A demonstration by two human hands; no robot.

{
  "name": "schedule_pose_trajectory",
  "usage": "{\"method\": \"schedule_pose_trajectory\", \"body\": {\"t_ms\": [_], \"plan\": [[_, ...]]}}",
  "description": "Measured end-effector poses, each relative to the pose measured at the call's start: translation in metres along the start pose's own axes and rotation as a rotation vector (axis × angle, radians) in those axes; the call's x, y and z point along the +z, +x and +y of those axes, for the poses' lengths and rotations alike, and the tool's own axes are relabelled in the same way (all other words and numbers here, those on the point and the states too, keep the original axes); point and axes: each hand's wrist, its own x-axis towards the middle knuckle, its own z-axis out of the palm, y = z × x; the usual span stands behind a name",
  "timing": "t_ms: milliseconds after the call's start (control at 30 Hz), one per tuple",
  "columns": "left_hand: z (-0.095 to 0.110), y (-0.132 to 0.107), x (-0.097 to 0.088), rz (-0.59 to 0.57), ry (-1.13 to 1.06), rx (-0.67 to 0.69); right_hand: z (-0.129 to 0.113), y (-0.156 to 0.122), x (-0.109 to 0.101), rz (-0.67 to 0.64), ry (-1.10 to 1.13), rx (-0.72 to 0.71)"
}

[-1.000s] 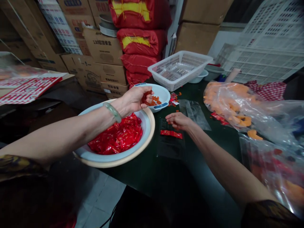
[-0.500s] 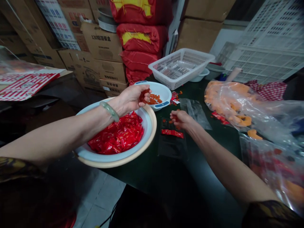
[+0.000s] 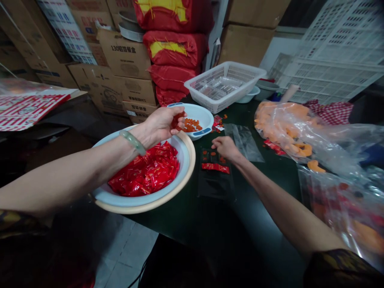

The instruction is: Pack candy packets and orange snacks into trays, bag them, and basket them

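My left hand (image 3: 166,124), with a jade-green bangle (image 3: 133,143) at its wrist, is curled around several small orange-red pieces. It is above the near edge of a small white-and-blue basin (image 3: 206,116), where more orange pieces (image 3: 192,125) lie. My right hand (image 3: 225,147) is closed just over the far end of a clear compartment tray (image 3: 216,188); whatever its fingertips hold is hidden. A few orange pieces sit in the tray's far compartments, and red packets (image 3: 215,168) lie in a row nearer me.
At left, nested basins (image 3: 192,168) hold a heap of red packets (image 3: 147,170). A white plastic basket (image 3: 222,100) with clear trays stands behind. To the right lie bags of orange pieces (image 3: 279,124) and a clear flat bag (image 3: 244,142). Cartons (image 3: 126,52) and red bundles (image 3: 177,50) are stacked behind.
My right hand has shifted slightly, and more of the orange pieces in the tray's far compartments show. My left hand remains closed by the small basin. The whole view has moved a little.
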Motion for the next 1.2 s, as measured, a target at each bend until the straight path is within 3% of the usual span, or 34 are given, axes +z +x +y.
{"method": "schedule_pose_trajectory", "body": {"t_ms": [100,200,400,600,833,1033,1100,1200], "plan": [[0.004,0.003,-0.004,-0.017,-0.016,0.003,0.008,0.003,-0.028,0.118,0.000,-0.006],[0.007,0.008,-0.009,-0.038,-0.025,0.009,0.022,-0.001,-0.045,0.114,0.010,0.026],[0.006,0.014,-0.007,-0.027,0.029,-0.006,0.051,-0.014,-0.041,-0.074,-0.117,0.037],[0.004,0.017,-0.006,0.002,0.085,0.005,0.059,-0.009,-0.034,-0.104,-0.399,-0.112],[0.003,0.026,-0.014,0.017,0.133,0.041,0.052,-0.001,-0.022,-0.233,-0.653,-0.279],[0.004,0.031,-0.024,0.036,0.091,0.027,0.042,0.003,-0.038,-0.209,-0.678,-0.301],[0.004,0.035,-0.025,0.044,0.069,0.030,0.023,0.014,-0.043,-0.175,-0.534,-0.319],[0.004,0.047,-0.021,0.062,0.031,0.019,-0.026,0.040,-0.037,-0.101,-0.041,-0.289]]}}
